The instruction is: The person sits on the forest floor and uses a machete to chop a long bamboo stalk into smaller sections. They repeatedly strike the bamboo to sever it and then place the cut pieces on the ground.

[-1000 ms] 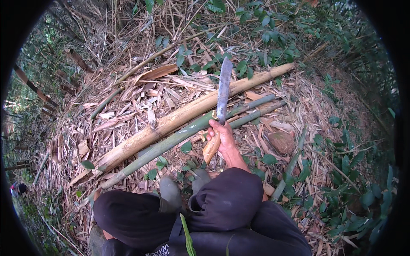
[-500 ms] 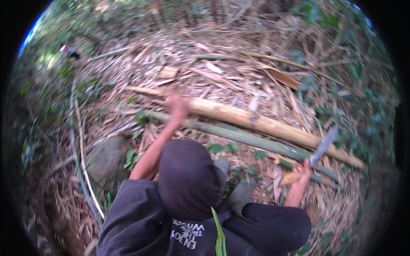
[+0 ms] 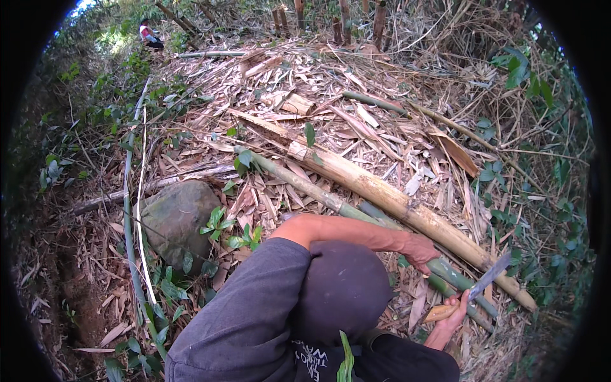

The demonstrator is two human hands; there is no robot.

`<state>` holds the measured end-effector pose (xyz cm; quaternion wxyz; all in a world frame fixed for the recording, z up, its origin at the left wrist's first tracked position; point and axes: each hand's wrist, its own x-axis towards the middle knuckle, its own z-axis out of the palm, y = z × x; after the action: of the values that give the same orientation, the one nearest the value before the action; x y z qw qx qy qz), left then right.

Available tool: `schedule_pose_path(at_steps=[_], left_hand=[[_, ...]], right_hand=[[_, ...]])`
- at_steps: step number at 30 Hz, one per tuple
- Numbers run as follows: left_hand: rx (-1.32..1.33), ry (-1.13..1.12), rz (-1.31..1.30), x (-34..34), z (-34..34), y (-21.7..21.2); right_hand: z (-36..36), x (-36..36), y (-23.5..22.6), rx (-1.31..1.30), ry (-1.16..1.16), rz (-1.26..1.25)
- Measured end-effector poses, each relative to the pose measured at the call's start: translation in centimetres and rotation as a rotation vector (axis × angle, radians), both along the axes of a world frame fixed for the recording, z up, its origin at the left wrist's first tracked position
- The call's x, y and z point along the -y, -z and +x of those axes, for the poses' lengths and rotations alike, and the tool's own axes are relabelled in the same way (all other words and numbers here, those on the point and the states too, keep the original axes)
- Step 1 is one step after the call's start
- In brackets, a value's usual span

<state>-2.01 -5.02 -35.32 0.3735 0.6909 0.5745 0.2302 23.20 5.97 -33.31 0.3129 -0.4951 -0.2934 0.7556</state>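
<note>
Leaf-littered slope: left hand [image 3: 418, 249] pressed flat on green bamboo stem [image 3: 305, 186]; right hand [image 3: 453, 316] gripping machete [image 3: 484, 284] just beside it.

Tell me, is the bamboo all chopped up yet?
Not yet. Done: the tan bamboo pole and the green bamboo stalk already lie felled on the dry leaves. In hand: the left hand rests on the green stalk while the right hand grips a knife beside it. Left: both pieces look whole, with no cut visible.
</note>
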Motion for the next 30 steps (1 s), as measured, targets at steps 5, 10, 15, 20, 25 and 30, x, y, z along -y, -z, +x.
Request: schedule_pose_path(at_steps=[5, 10, 15, 20, 25, 30], left_hand=[[-0.230, -0.075, -0.097, 1.6, -4.8, -1.9], [-0.293, -0.197, -0.250, 7.2, -9.3, -2.4], [-0.179, -0.356, -0.323, 9.2, -10.0, -1.5], [-0.247, -0.425, -0.354, 7.3, -9.3, -2.7], [-0.265, -0.390, -0.345, 6.4, -8.8, -7.9], [-0.056, -0.355, -0.220, 4.4, -8.8, -14.2]], right_hand=[[-0.2, 0.1, 1.2, 0.186, -0.026, 0.089], [-0.9, 1.9, 1.0, 0.381, -0.120, 0.264], [-1.6, 2.5, 1.7, 0.735, -0.315, 0.583], [-0.6, 1.2, 3.2, 0.873, -0.262, 1.121], [-1.8, 0.2, -1.7, 0.866, -0.367, 1.067], [-3.1, -0.1, -6.8, 0.784, -0.318, 1.347]])
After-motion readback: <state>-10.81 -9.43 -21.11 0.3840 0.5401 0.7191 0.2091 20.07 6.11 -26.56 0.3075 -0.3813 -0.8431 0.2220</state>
